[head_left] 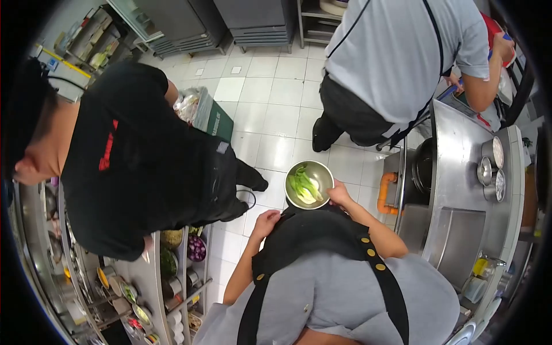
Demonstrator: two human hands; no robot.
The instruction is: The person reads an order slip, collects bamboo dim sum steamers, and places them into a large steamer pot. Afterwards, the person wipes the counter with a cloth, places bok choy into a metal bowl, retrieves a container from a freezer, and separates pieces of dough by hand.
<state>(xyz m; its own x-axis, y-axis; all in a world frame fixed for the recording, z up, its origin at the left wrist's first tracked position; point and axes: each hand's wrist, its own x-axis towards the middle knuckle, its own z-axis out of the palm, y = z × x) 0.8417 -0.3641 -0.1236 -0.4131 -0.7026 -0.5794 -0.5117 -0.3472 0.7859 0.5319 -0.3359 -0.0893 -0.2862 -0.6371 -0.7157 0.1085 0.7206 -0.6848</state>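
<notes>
A round metal bowl (323,175) is held in front of the dark apron, with leafy green vegetables (305,186) lying in it. My right hand (339,194) grips the bowl's rim at its lower right side. Left of the bowl and apart from it, my left hand (267,222) is at the apron's edge, its fingers bent close together. Whether anything is between those fingers is too small to make out.
A person in black (144,167) stands at the left beside shelves of ingredients. Another person in grey (397,57) is at the upper right. A steel counter with sink (457,238) runs along the right; a green bin (221,122) stands beyond.
</notes>
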